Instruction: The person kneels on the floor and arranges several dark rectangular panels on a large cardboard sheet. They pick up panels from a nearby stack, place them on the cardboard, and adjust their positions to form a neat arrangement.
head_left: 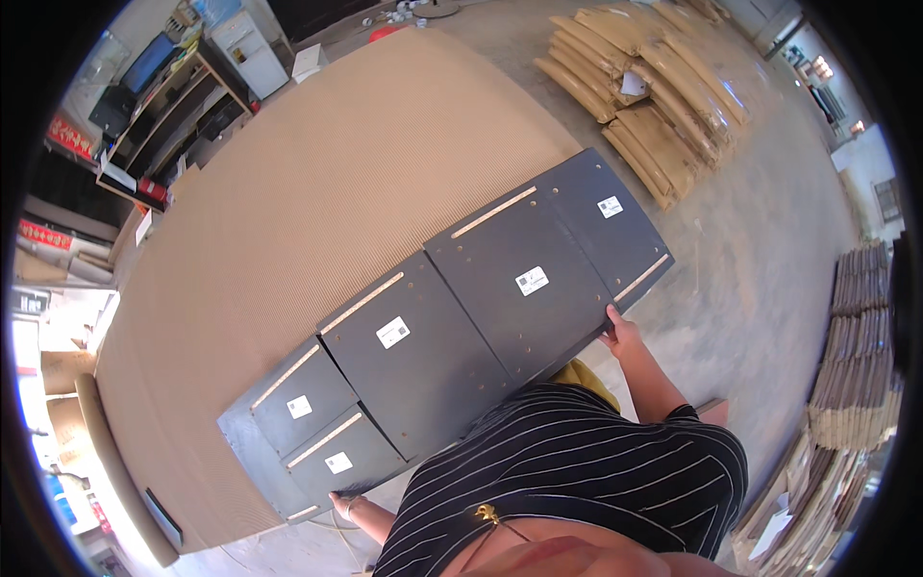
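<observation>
Several dark grey boards lie side by side in a long layer across brown corrugated cardboard (375, 144). They have pale slots, small drilled holes and white labels. My right hand (622, 335) grips the near edge of a large board (500, 317) toward the right, thumb on top and fingers underneath, hidden. At the near left, my left hand (352, 507) holds the near edge of a small board (370, 450); most of its fingers are out of sight below. Another large board (409, 351) lies between them, and a narrower board (615, 226) sits at the right end.
Stacks of brown-wrapped flat packages (663, 87) lie on the floor at the far right. Piled flat sheets (851, 346) stand along the right side. At the left, a cardboard roll (120, 471) ends the sheet. A desk with shelves (159, 115) is at the far left.
</observation>
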`<control>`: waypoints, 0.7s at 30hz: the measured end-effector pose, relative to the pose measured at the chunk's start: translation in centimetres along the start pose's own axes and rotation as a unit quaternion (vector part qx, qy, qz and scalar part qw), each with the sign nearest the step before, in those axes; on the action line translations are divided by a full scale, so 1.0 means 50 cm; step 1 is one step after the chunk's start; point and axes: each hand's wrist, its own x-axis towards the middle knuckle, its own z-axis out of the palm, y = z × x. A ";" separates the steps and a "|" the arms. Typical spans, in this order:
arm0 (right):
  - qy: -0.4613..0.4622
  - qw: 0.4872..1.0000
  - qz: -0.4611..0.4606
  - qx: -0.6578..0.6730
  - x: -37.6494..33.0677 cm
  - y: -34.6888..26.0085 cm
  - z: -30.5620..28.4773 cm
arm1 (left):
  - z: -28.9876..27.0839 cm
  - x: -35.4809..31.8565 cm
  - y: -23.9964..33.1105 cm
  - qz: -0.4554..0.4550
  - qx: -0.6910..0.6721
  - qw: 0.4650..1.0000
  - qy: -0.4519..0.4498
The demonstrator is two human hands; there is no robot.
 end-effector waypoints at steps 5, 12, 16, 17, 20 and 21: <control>0.084 0.993 -0.009 -0.080 0.000 0.005 -0.003 | 0.023 -0.107 0.062 0.060 0.061 0.993 -0.085; 0.103 0.983 -0.026 -0.150 -0.039 -0.029 0.024 | -0.055 0.008 0.064 0.020 0.014 0.984 -0.177; 0.092 0.989 -0.041 -0.111 -0.044 -0.037 0.045 | -0.051 0.053 0.061 0.018 0.119 0.982 -0.148; 0.068 0.990 -0.053 -0.111 -0.040 -0.031 0.048 | -0.039 0.060 0.056 0.024 0.123 0.983 -0.134; 0.011 0.990 -0.078 -0.113 -0.013 -0.013 0.066 | 0.013 0.056 0.046 0.040 0.136 0.985 -0.103; -0.005 0.991 -0.078 -0.108 -0.002 -0.007 0.072 | 0.034 0.054 0.044 0.045 0.143 0.984 -0.095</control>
